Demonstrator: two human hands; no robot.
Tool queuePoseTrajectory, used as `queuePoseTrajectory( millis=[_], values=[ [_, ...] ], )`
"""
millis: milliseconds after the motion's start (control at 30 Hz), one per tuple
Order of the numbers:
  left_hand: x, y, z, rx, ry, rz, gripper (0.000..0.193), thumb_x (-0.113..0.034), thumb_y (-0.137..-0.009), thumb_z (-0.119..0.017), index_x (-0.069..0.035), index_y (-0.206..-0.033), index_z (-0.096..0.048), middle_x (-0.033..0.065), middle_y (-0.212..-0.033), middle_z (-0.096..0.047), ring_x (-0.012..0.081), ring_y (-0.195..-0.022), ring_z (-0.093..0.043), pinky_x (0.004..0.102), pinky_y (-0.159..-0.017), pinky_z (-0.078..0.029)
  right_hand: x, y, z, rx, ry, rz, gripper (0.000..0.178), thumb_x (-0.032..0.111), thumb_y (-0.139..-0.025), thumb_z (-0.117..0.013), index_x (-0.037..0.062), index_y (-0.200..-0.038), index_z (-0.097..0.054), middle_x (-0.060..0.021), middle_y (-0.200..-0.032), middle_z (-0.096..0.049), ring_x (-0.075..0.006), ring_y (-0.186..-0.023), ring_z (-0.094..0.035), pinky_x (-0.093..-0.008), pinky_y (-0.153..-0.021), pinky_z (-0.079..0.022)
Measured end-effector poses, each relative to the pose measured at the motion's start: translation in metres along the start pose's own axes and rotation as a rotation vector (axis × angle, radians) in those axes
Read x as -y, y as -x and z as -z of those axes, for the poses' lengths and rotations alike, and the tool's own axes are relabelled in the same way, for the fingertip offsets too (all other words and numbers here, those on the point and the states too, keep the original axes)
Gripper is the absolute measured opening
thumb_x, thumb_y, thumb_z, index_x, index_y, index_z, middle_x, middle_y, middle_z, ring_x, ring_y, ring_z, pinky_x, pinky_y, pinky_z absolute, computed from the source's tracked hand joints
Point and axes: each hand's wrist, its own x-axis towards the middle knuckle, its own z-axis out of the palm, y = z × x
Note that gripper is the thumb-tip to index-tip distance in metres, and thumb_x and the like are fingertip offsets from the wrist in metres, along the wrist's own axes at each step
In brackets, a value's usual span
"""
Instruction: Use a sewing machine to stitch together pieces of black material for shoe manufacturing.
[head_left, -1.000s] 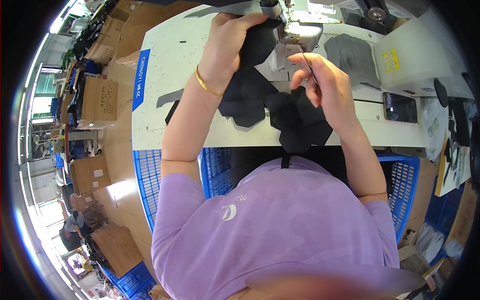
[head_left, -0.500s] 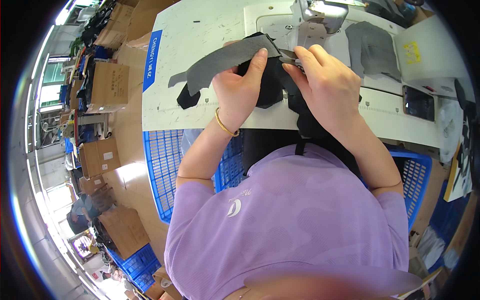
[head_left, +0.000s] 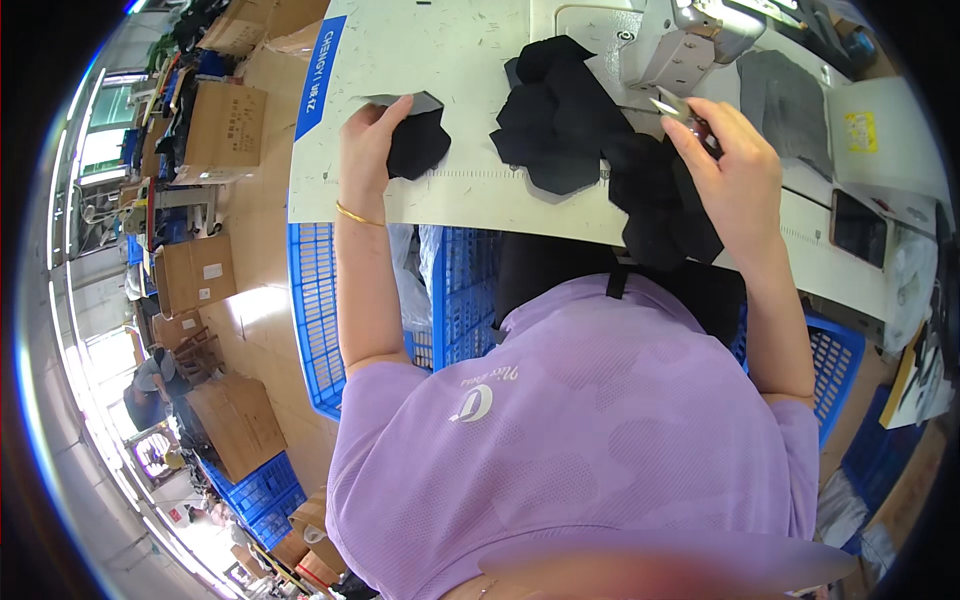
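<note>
Black cloth (head_left: 572,125) is spread at upper middle; one piece (head_left: 418,147), already apart, is pinched in the left hand (head_left: 366,145), snips (head_left: 677,104) in the curled right hand (head_left: 735,165).

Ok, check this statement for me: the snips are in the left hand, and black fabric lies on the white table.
Wrong hand: the head view shows the snips in the right hand. Black fabric does lie on the white table.
</note>
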Motion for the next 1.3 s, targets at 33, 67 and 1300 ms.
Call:
queuePoseTrajectory(
  millis=[33, 67, 1300],
  values=[
    [0.004, 0.004, -0.004, 0.003, 0.003, 0.008, 0.042, -0.015, -0.082, -0.074, 0.015, -0.108, -0.062, 0.0158, -0.103, -0.067, 0.0201, -0.089, -0.064, 0.0285, -0.076, -0.051, 0.000, 0.003, 0.002, 0.006, 0.004, -0.004, 0.023, 0.026, -0.085, -0.071, 0.0040, -0.085, -0.063, -0.0061, -0.073, -0.058, -0.0198, -0.058, -0.057, -0.0311, -0.056, -0.045],
    [0.009, 0.010, -0.013, -0.420, -0.500, -0.345, 0.043, -0.016, -0.083, -0.074, 0.012, -0.112, -0.060, 0.0148, -0.105, -0.065, 0.0217, -0.093, -0.063, 0.0307, -0.083, -0.049, 0.001, 0.007, 0.004, 0.003, -0.019, -0.087, 0.024, 0.023, -0.084, -0.073, 0.0033, -0.082, -0.060, -0.0062, -0.072, -0.057, -0.0194, -0.058, -0.056, -0.0310, -0.055, -0.045],
    [-0.089, 0.063, -0.122, 0.400, 0.292, -0.369, 0.028, -0.009, -0.099, -0.048, 0.005, -0.121, -0.058, 0.0167, -0.112, -0.065, 0.0233, -0.109, -0.061, 0.0337, -0.100, -0.045, -0.013, 0.008, 0.019, 0.175, -0.389, 0.241, 0.019, -0.002, -0.076, -0.069, 0.0031, -0.094, -0.067, -0.0042, -0.077, -0.064, -0.0113, -0.057, -0.057, -0.0232, -0.051, -0.046]
  ],
)
